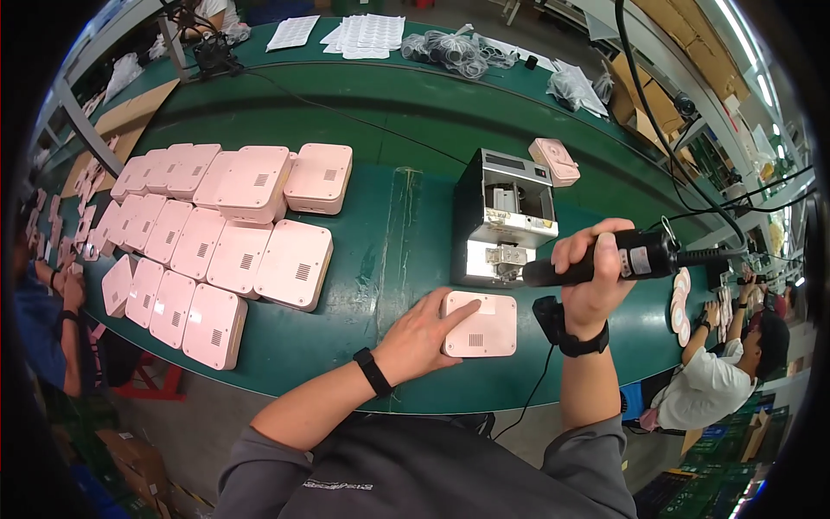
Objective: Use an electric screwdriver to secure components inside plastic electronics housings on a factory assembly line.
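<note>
My right hand (598, 259) is wrapped round a black electric screwdriver (644, 258), held sideways with its tip pointing left. That tip meets the front outlet of a screw feeder (510, 221), a dark metal box with an open top. Below the feeder a pale pink plastic case (486, 333) lies flat, its slotted vent upward. My left hand (425, 336) grips the case by its left side, the index finger stretched over its top and the thumb at its near edge. Another pink case (554, 162) sits behind the feeder at the right.
Rows of pink cases (229, 259) cover the left of the green table (372, 251), some stacked. The screwdriver's black cable (644, 95) hangs from above at the right. Co-workers sit at both sides. Round pink parts (680, 307) lie near the right one. White sheets (367, 36) lie at the back.
</note>
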A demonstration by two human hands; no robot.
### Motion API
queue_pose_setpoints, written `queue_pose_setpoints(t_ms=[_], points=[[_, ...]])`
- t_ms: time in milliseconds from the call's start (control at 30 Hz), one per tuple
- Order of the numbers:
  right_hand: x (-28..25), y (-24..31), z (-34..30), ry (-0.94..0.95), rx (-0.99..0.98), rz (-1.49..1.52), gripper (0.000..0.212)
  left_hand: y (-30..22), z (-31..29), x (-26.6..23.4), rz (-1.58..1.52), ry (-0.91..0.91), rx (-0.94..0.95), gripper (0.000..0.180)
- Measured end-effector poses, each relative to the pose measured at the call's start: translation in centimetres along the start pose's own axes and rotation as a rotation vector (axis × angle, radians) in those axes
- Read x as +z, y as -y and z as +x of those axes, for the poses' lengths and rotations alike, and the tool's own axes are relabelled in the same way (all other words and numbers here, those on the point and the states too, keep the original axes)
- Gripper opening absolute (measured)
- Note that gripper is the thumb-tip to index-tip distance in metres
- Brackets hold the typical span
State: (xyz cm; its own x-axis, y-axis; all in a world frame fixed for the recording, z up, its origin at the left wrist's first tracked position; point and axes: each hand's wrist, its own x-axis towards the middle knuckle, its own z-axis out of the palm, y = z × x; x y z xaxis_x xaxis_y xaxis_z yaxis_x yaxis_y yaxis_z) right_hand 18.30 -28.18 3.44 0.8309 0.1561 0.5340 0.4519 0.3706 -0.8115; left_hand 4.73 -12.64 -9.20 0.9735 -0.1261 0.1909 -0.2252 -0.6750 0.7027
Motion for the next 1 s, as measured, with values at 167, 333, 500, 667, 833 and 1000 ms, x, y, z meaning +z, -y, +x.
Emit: queue_pose_setpoints(t_ms=[167,333,500,667,833,1000], points=[[-0.2,-1.6,0.8,0.018,0.007,-0.099,0.015,-0.4,0.9,1.0,-0.020,0.024,0.002,0.090],[0.5,-0.3,-0.7,0.092,0.102,-0.047,0.017,-0.3,1.0,1.2,-0.023,0.027,0.000,0.090],[2.5,0.2,-2.3,0.146,0.138,0.093,0.020,-0.3,1.2,1.1,-0.019,-0.007,0.032,0.091],[2.9,-2.2,-3.3,0.220,0.141,0.059,0.023,-0.3,1.3,1.2,-0.033,-0.023,0.029,0.089],[3.1,-2.5,-3.5,0.235,0.162,0.081,0.023,-0.1,1.1,1.3,-0.063,-0.011,0.013,0.079],[3.1,-2.5,-3.6,0.225,0.162,0.080,0.021,-0.4,1.1,1.3,-0.044,-0.028,0.018,0.079]])
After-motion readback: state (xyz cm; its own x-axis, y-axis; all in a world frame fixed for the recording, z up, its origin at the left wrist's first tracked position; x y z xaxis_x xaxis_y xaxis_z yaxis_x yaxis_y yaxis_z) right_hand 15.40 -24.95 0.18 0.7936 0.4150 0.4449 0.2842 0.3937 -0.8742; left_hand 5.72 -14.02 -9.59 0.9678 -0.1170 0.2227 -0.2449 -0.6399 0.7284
